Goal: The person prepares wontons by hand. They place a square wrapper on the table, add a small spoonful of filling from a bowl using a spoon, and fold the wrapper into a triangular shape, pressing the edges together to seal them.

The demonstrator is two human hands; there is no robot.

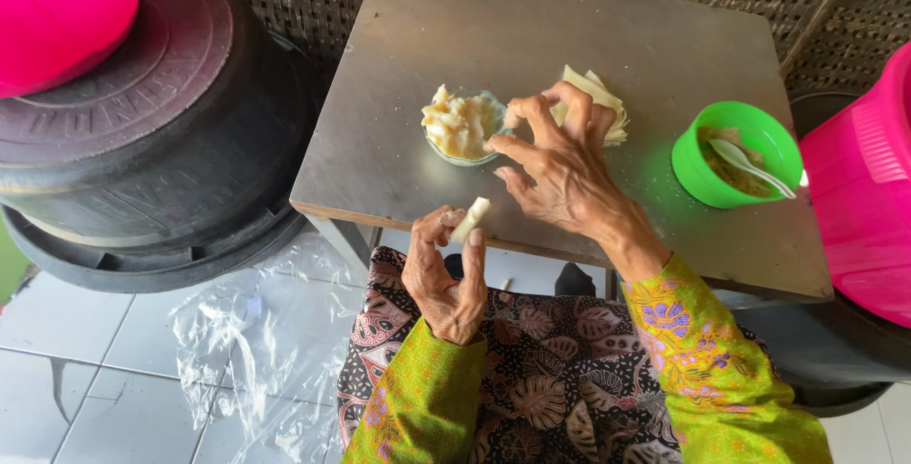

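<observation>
My left hand (444, 272) hovers over my lap at the table's near edge and pinches a small pale rolled wrapper (471, 219) between thumb and fingers. Over the table, my right hand (555, 160) has its fingers spread and holds nothing. Its fingertips are beside a small glass bowl of pale filling (460, 124). Partly hidden behind this hand lies a stack of thin pale wrappers (600, 100).
A green bowl (697, 172) holds brownish filling and a white spoon (754, 166). All stand on a small grey table (399, 56). A pink bucket (859, 208) is at right, a black tub with lid (161, 132) at left, clear plastic sheet (247, 341) on the tiled floor.
</observation>
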